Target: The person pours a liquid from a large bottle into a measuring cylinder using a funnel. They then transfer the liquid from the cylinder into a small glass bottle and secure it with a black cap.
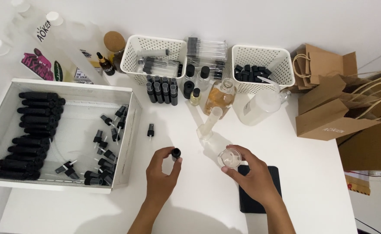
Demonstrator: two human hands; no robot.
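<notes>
The left hand (pixel 162 171) grasps a small black bottle (pixel 175 153) between thumb and fingertips, upright, just above the white table (pixel 199 203). The right hand (pixel 253 175) holds a small clear glass beaker (pixel 230 157) by its rim – the fingers are curled around it, over the corner of a flat black scale (pixel 259 195). Between the hands, a little further away, stands a clear measuring cylinder (pixel 210 123). A white tray (pixel 132 125) with black spray caps lies on the left side.

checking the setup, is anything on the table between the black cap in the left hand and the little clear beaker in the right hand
Nothing visible stands between them. The left hand pinches the small black cap, the right hand holds the clear beaker, and only bare white table separates them. The measuring cylinder stands farther back, off that line.
</notes>
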